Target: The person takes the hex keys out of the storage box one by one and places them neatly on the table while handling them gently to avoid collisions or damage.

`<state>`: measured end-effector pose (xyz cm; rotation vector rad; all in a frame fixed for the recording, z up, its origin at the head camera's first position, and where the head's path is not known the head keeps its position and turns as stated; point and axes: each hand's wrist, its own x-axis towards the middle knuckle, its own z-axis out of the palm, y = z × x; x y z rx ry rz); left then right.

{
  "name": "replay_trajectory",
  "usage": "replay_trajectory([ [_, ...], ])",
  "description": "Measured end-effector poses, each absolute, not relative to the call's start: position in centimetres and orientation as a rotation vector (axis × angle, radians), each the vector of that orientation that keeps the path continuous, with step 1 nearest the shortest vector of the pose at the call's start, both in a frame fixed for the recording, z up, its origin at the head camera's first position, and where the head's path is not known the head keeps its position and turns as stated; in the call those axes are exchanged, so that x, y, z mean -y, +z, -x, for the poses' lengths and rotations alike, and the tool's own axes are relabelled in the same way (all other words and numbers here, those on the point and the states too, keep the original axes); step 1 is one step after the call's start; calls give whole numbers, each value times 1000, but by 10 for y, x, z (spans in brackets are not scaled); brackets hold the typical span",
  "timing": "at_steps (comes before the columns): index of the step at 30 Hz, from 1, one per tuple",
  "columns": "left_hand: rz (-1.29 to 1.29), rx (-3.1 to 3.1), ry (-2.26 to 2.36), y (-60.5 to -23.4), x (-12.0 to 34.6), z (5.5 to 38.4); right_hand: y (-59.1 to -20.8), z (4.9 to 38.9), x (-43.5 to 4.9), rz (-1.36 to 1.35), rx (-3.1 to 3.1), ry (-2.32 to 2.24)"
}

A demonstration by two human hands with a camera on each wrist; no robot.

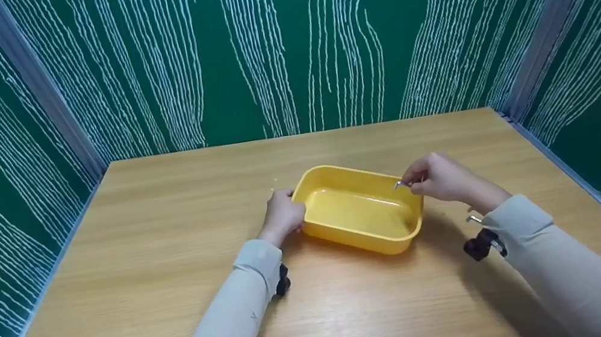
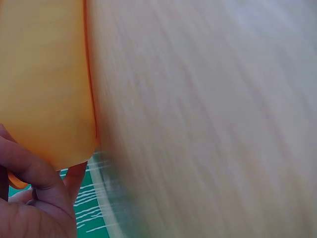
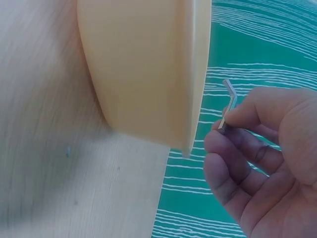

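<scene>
A yellow rectangular plastic tub [image 1: 357, 217] stands on the wooden table, slightly angled; its inside shows no contents in the head view. My left hand [image 1: 284, 214] grips the tub's left end, thumb over the rim and fingers outside, as the left wrist view also shows around the tub's corner [image 2: 44, 99]. Above the right end of the tub, my right hand [image 1: 439, 177] pinches a small bent metal hex key [image 3: 230, 101] between thumb and fingers. In the head view the key's short bent end points over the tub's inside.
The wooden table [image 1: 132, 294] extends around the tub. Green panels with white wavy lines [image 1: 303, 40] enclose it at the back and both sides. Black camera mounts hang beneath both wrists, such as the right mount [image 1: 481, 245]. Tiny specks lie left of the tub.
</scene>
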<state>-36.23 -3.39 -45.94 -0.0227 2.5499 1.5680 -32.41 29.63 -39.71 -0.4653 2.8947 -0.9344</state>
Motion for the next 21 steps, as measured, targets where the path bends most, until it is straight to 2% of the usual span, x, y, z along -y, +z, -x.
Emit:
replay_trajectory([
  [5,25,-2537,1590,-459,34,362,-399,322,-304,510,-2923,-965],
  [21,-7,-2547,1561,-459,35,363,-404,309,-333,398,-2990,-955],
])
